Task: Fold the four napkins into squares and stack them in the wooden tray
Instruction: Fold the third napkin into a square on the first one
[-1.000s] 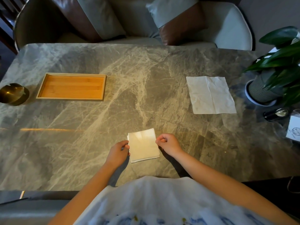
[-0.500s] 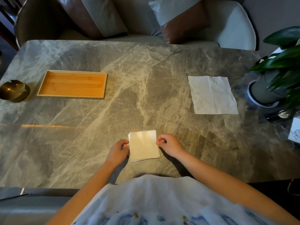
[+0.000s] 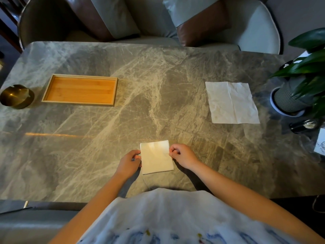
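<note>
Head view, brass bowl [image 3: 16, 96] beside wooden tray [image 3: 80, 89], potted plant [image 3: 299, 88] near unfolded napkin [image 3: 231, 103]

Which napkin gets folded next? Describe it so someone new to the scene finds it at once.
Start at the potted plant on the right edge of the marble table. Just left of its ribbed pot lies the unfolded napkin, spread flat and open. Unlike the folded napkin between the left hand and right hand, it is larger, creased and untouched.
</note>
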`<state>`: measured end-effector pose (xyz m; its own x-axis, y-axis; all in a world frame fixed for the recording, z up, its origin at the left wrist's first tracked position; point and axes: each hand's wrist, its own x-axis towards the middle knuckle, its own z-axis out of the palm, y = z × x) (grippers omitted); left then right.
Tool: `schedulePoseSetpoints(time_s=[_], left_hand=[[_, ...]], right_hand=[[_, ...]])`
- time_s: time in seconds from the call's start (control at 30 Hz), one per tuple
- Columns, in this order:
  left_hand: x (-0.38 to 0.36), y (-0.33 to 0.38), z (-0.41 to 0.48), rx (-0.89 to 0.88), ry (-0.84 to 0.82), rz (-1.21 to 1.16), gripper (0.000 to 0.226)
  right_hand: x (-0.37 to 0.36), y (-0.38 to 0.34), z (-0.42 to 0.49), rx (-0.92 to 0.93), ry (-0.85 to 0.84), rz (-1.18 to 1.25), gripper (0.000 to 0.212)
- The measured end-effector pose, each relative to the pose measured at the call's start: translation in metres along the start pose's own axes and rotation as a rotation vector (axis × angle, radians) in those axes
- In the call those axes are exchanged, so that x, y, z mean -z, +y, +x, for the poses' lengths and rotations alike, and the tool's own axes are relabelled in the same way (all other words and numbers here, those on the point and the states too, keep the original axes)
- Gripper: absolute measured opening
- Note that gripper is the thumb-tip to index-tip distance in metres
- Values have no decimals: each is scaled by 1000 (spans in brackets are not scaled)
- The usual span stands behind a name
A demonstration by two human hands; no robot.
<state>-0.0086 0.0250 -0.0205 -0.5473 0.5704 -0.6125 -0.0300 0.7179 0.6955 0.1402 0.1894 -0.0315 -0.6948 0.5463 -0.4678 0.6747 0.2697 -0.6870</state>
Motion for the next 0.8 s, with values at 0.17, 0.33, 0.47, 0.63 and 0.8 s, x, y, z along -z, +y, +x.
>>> schedulePoseSetpoints(time_s=[0.17,0.33,0.47,0.63,0.8], left_hand=[[0,-1,0,-8,3,3,32],[0,-1,0,-6,-12,-17,33],[2,-4,-2,-102,27,210,44],[3,2,-3,-364,165,837,79],[-8,-3,2,-421,132,1129,88]], right_hand=[[-1,0,0,-3,13,-13,9],[-4,1,0,-27,49,-49,6],[-5,1,-1,-45,83,-105,24],[-2,1,-7,221,91,-402,56],[-6,5,-10,315,-75,-699,81]])
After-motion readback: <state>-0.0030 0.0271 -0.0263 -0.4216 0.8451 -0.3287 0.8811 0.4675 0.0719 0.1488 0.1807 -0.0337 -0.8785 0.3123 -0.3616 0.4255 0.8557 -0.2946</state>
